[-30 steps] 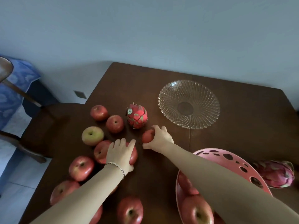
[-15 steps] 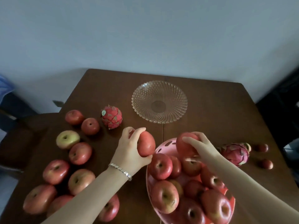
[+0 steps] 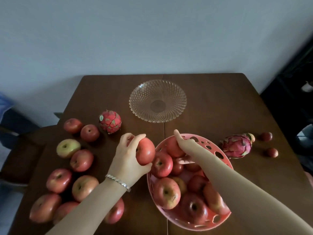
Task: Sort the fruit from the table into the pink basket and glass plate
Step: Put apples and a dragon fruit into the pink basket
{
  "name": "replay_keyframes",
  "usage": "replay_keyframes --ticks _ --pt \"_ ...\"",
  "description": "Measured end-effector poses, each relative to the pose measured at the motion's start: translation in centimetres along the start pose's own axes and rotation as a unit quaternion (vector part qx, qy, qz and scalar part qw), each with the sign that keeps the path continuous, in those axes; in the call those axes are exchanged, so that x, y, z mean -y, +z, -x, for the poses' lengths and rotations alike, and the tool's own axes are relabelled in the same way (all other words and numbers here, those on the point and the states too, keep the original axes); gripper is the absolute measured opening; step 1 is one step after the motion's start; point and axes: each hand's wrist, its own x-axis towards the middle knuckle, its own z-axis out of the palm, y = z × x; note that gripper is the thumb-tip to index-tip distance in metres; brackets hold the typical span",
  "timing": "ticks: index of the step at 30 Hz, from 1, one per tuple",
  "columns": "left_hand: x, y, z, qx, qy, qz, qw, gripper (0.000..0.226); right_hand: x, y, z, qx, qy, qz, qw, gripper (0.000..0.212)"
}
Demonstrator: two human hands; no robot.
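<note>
A: Progress?
B: Partway. My left hand (image 3: 128,158) fingers clamp an apple (image 3: 145,151) at the pink basket (image 3: 218,155) rim; right hand (image 3: 184,145) grips another inside.
A: Left?
B: Apples left of my fingers; glass plate (image 3: 157,100) beyond, bare.

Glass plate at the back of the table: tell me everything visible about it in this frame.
The glass plate is round, clear and shallow, with a swirling ribbed pattern running from a plain centre out to a beaded, scalloped rim. It lies flat on the dark wooden table, beyond the pink basket and apart from it. It holds no fruit, and neither hand touches it. The tabletop shows through it.
</note>
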Motion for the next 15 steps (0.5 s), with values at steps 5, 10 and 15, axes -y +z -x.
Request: replay_keyframes --ticks 5,10,15 --pt "-1.4 0.9 -0.5 0.027 0.019 0.029 0.999 0.09 -0.2 0.0 -0.2 -0.06 -0.069 0.232 0.968 0.079" --pt "-3.7 2.0 -1.8 0.059 0.042 0.034 0.997 0.101 0.2 -2.7 1.3 0.002 -0.131 0.018 0.991 0.082" --pt "-6.4 3.7 -3.2 0.11 0.074 0.002 0.991 0.112 0.2 -4.2 2.4 0.14 -0.186 0.03 0.972 0.073"
